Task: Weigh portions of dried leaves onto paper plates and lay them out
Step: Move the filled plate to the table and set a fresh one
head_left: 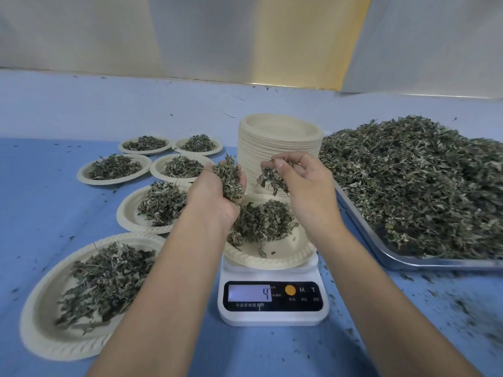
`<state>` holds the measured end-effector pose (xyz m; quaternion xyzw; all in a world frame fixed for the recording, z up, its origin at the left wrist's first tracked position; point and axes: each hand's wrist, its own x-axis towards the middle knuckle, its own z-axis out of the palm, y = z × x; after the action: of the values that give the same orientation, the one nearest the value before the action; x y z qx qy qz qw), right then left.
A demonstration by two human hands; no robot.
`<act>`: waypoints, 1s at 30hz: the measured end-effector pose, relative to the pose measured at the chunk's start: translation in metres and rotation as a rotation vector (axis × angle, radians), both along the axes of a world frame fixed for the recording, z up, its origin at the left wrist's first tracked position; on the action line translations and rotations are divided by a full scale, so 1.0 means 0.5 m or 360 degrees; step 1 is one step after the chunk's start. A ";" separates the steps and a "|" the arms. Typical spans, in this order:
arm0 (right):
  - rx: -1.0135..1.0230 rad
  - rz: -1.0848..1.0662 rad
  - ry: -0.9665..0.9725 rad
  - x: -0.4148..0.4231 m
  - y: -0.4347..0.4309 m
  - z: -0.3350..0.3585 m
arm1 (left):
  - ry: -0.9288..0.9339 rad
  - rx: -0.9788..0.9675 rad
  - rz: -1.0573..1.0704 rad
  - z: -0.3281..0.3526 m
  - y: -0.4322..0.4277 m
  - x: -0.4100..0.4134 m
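Observation:
A white digital scale [273, 303] stands in front of me, its display reading 4. On it sits a paper plate [283, 258] with a small heap of dried leaves [265, 221]. My left hand [215, 194] cups a handful of leaves above the plate's left side. My right hand [304, 183] pinches a tuft of leaves over the plate's far side. A big pile of dried leaves [413, 180] fills a metal tray [408, 261] on the right.
A tall stack of empty paper plates [280, 148] stands just behind the scale. Several filled plates lie on the blue table to the left, the nearest one [54, 303] at my left forearm. Leaf crumbs litter the cloth at right.

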<state>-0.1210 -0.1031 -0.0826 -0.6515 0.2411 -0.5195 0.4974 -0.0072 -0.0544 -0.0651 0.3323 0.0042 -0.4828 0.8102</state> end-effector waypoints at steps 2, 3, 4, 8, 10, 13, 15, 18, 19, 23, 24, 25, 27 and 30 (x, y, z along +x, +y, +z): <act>-0.0011 0.0008 -0.0003 0.000 0.001 -0.001 | -0.0006 0.0013 0.0007 0.001 0.001 -0.002; -0.0016 0.0010 -0.0006 0.000 0.001 -0.001 | -0.0007 0.0018 0.0009 0.001 0.001 -0.003; -0.0021 0.0009 -0.0012 0.000 0.001 -0.001 | -0.0009 0.0021 0.0012 0.002 0.001 -0.003; -0.0038 -0.0014 -0.0025 0.003 0.003 -0.004 | -0.0004 0.0025 0.0013 0.001 0.003 -0.003; -0.0031 -0.0001 0.0007 0.004 0.003 -0.006 | -0.0006 0.0031 0.0008 0.000 0.003 -0.003; -0.0038 0.0052 0.0161 0.001 0.001 -0.008 | -0.0011 0.0043 0.0002 -0.001 0.003 -0.002; -0.0029 0.0057 0.0223 -0.003 -0.002 -0.008 | -0.0006 0.0030 0.0003 -0.001 0.004 -0.002; -0.0010 0.0032 0.0222 -0.007 -0.004 -0.006 | -0.0037 0.0046 -0.0005 0.000 0.006 -0.003; -0.0004 0.0022 0.0215 -0.007 -0.004 -0.005 | -0.0040 0.0046 -0.0008 0.000 0.006 -0.004; 0.0018 0.0017 0.0193 -0.006 -0.002 -0.005 | -0.0069 0.0048 -0.0018 0.000 0.005 -0.005; 0.0014 0.0031 0.0204 -0.006 -0.001 -0.004 | -0.0085 0.0052 -0.0030 -0.001 0.004 -0.005; 0.0002 0.0054 0.0217 -0.007 0.001 -0.003 | -0.0094 0.0057 -0.0037 -0.001 0.003 -0.006; -0.0047 0.0098 0.0239 -0.007 0.008 0.003 | -0.0109 0.0065 -0.0045 -0.002 0.000 -0.006; -0.0211 0.0097 0.0339 -0.005 0.023 0.012 | -0.0174 0.0080 -0.0058 -0.005 -0.004 -0.012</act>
<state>-0.1234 -0.0917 -0.0765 -0.7415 0.2377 -0.4470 0.4403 -0.0131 -0.0564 -0.0678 0.3784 -0.0341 -0.4785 0.7916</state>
